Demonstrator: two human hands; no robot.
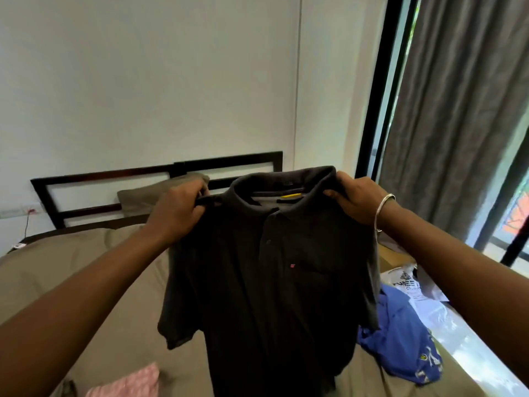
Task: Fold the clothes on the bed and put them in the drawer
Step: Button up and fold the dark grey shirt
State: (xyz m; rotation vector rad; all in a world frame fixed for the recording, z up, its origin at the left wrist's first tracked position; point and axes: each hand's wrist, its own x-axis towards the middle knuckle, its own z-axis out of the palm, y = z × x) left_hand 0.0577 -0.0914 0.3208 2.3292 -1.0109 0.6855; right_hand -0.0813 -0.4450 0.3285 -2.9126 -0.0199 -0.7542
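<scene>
A dark grey collared polo shirt (269, 282) is gripped at its shoulders by the left hand (177, 213) and the right hand (359, 200) and held hanging above the tan-sheeted bed (86, 282). A crumpled blue garment (400, 339) lies beside it, on the sheet.

Ahead of me a dark wooden headboard (160, 179) stands against a plain pale wall (148, 81), with a tan pillow (148, 196) leaning on it. To my right, a grey curtain (458, 110) hangs beside a black-framed window (380, 116). A white printed plastic bag (412, 285) lies below the curtain.
</scene>
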